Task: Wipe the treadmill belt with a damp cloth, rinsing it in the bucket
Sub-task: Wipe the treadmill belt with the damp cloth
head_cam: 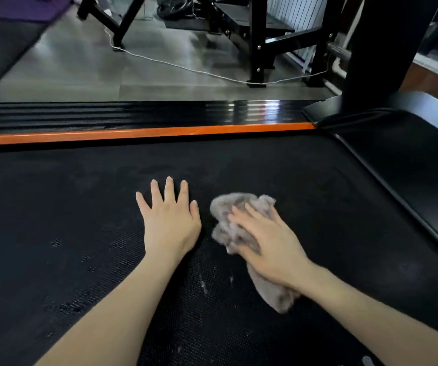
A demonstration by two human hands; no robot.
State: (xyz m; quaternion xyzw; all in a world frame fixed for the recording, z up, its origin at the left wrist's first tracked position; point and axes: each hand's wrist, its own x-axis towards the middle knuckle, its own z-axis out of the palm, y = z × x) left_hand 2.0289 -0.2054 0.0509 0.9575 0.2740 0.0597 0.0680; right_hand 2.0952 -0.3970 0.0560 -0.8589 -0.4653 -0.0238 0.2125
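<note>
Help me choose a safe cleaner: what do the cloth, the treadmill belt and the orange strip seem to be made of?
Cloth: grey, fuzzy nap, bunching softly under the right hand; probably terry or microfibre. Treadmill belt: matt black with a fine dimpled grain; likely rubber or PVC. Orange strip: smooth with a slight sheen; painted metal or plastic, cannot tell which.

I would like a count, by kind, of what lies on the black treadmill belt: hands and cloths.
Crumpled grey cloths: 1
Bare hands: 2, left hand flat on the black textured treadmill belt, right hand on the cloth
Total: 3
</note>
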